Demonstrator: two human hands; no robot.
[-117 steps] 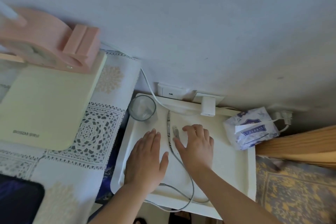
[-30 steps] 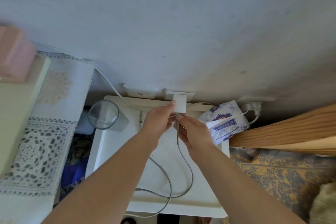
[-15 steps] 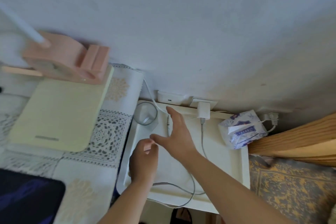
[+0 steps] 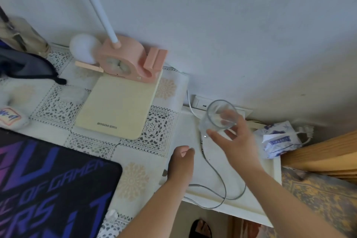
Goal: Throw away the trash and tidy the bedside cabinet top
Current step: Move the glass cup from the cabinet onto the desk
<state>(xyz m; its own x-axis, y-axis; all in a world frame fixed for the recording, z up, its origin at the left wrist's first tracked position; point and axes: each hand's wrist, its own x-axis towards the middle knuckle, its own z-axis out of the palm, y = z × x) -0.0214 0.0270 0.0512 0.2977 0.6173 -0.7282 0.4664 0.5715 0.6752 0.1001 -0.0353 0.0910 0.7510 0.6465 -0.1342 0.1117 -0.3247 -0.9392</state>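
Observation:
My right hand [image 4: 234, 142] grips a clear drinking glass [image 4: 219, 116], which is tilted and lifted off the white bedside cabinet top [image 4: 257, 199] near the back wall. My left hand [image 4: 181, 162] hovers curled over the cabinet's left edge; I cannot make out anything held in it. A grey charging cable [image 4: 222, 185] loops across the cabinet top toward its front edge. A blue and white tissue pack [image 4: 278, 141] lies at the cabinet's back right corner.
Left of the cabinet, a lace-covered desk [image 4: 152, 141] holds a cream pad [image 4: 119, 106], a pink lamp base [image 4: 131, 62] and a dark mouse mat [image 4: 48, 185]. A white power strip [image 4: 201, 102] runs along the wall. A wooden bed frame [image 4: 324, 152] stands at the right.
My right hand reached to the glass at the cabinet's back left, took hold of it and lifted it. The view swung left, showing more of the desk.

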